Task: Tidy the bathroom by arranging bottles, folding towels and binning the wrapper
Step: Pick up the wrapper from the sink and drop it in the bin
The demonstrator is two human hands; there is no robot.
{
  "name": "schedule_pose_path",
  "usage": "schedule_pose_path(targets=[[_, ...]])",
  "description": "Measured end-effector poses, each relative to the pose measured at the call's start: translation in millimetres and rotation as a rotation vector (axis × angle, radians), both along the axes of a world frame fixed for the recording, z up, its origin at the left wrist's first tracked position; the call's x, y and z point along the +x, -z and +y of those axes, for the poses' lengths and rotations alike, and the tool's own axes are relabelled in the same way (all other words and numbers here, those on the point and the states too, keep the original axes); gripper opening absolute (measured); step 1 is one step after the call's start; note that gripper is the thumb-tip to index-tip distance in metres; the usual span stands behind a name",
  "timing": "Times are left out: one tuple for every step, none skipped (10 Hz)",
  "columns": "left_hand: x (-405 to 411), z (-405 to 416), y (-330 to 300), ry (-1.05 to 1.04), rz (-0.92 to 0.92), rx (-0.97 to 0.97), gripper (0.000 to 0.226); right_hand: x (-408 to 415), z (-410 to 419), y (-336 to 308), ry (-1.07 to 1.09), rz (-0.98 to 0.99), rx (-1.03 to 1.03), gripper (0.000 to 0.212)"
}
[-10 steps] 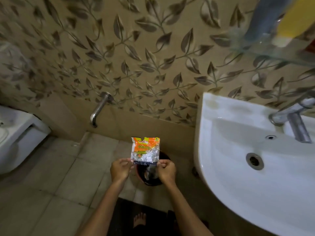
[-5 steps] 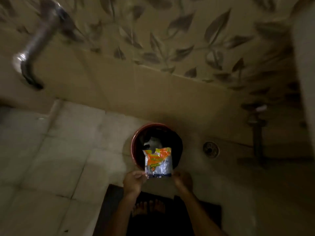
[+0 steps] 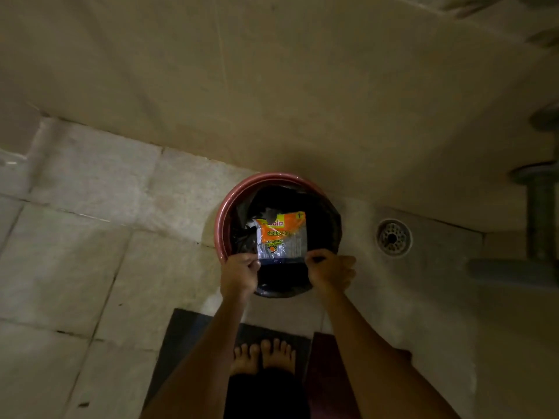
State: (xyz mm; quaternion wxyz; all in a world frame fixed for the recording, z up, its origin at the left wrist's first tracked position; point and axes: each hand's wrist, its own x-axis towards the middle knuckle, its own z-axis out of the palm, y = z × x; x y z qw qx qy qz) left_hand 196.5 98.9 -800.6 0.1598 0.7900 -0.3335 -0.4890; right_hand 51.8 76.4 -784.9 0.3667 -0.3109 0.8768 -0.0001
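An orange and clear scrub-pad wrapper [image 3: 282, 236] hangs flat above the open mouth of a round red bin [image 3: 222, 219] lined with a black bag. My left hand [image 3: 239, 275] pinches the wrapper's lower left corner. My right hand [image 3: 330, 272] pinches its lower right corner. Both hands hover over the bin's near edge. The bin stands on the floor against the beige wall.
A round metal floor drain [image 3: 393, 237] lies right of the bin. A grey waste pipe [image 3: 541, 219] stands at the far right. A dark mat [image 3: 193, 337] lies under my bare feet [image 3: 263, 355]. Pale floor tiles spread to the left.
My view has dropped from the wall and sink down to the floor. Both hands have carried the wrapper down and forward until it is over the bin's mouth.
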Motion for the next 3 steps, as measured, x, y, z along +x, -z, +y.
schedule_pose_path(targets=[[-3, 1, 6, 0.22, -0.162, 0.074, 0.027, 1, 0, 9, -0.072, 0.001, 0.034, 0.023], [-5, 0, 11, 0.308, -0.222, 0.129, 0.034, 1, 6, 16, -0.163, 0.047, 0.038, 0.037], [-4, 2, 11, 0.371, -0.201, 0.06, 0.047, 1, 19, 14, -0.275, 0.098, -0.036, 0.047]])
